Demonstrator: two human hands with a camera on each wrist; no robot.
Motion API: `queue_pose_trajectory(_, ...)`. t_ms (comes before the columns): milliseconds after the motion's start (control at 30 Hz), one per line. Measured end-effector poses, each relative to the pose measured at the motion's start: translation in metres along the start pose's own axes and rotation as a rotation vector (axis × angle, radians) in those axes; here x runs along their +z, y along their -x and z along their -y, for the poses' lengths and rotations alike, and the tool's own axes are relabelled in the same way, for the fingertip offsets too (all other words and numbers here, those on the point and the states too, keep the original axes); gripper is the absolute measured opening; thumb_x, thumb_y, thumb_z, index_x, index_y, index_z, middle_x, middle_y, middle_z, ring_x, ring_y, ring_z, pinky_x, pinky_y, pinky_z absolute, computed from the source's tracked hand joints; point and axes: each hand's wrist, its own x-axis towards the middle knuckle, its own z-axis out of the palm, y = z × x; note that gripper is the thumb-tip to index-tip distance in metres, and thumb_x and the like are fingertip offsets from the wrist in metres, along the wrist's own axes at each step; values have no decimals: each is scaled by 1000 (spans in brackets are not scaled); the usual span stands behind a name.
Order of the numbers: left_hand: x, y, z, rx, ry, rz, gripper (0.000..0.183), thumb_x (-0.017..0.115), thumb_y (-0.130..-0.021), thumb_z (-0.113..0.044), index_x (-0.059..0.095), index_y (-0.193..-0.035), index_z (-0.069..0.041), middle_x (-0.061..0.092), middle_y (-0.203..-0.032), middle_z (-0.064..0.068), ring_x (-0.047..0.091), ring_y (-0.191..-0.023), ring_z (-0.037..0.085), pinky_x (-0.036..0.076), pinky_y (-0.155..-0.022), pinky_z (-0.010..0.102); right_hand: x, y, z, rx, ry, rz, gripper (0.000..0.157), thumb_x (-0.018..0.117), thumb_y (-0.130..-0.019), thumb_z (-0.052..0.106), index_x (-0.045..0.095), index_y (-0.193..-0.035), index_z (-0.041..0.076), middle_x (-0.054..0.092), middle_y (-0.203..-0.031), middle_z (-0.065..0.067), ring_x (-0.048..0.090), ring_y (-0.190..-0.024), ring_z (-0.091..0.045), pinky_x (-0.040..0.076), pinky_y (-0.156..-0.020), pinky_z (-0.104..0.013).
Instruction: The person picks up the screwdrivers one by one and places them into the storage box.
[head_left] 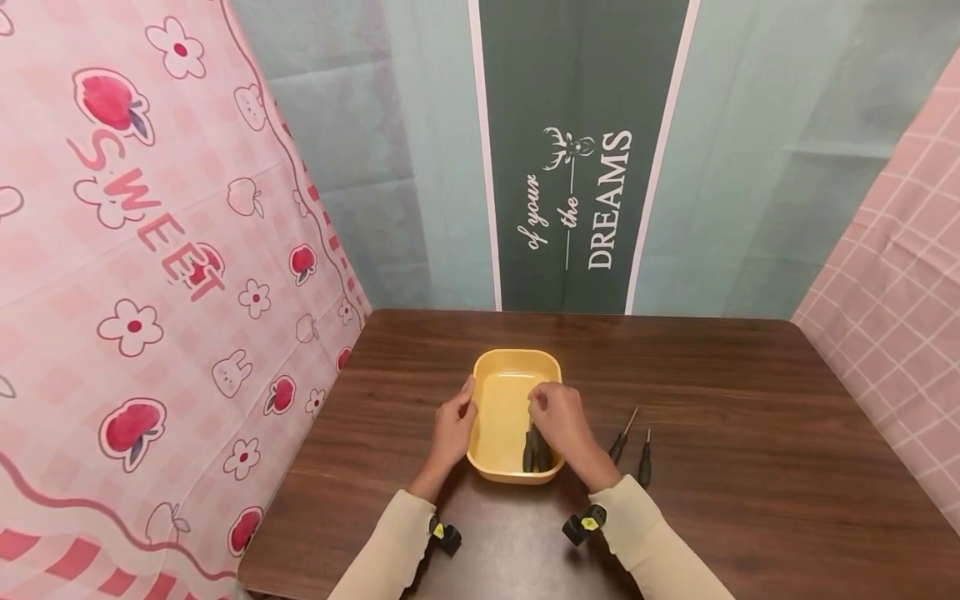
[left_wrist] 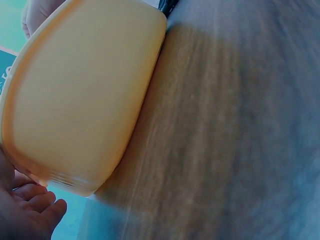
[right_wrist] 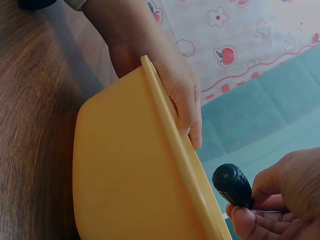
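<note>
A yellow plastic tray [head_left: 517, 479] with deep walls stands on the table. My left hand [head_left: 454, 425] grips its left rim, thumb at the edge and fingers along the outer wall. Over the tray's right side, my right hand [head_left: 561, 417] pinches a screwdriver [right_wrist: 233, 185] close below its black ribbed handle. The handle's butt end faces the right wrist camera, and the fingers hide its shaft. Inside the tray in the head view, dark screwdriver handles [head_left: 528, 452] show below my right hand, partly covered by it.
Two more black-handled screwdrivers, a left one [head_left: 623, 437] and a right one [head_left: 646, 460], lie on the brown wooden table [head_left: 750, 433] right of the tray. Patterned pink cloth [head_left: 150, 250] hangs at the left, and a green curtain [head_left: 562, 283] stands behind the table.
</note>
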Motion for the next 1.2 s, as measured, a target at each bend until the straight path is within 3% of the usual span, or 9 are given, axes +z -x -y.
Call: queue_pose_trajectory(1200, -1, -1, -2, -30, -8, 4, 41, 55, -100, 4, 53, -140, 5, 50, -147, 11, 47, -137, 20, 37, -113, 34, 24, -6, -4, -40, -18, -3, 13, 66, -81, -6, 76, -81, 1, 71, -75, -6, 63, -68, -18, 56, -63, -33)
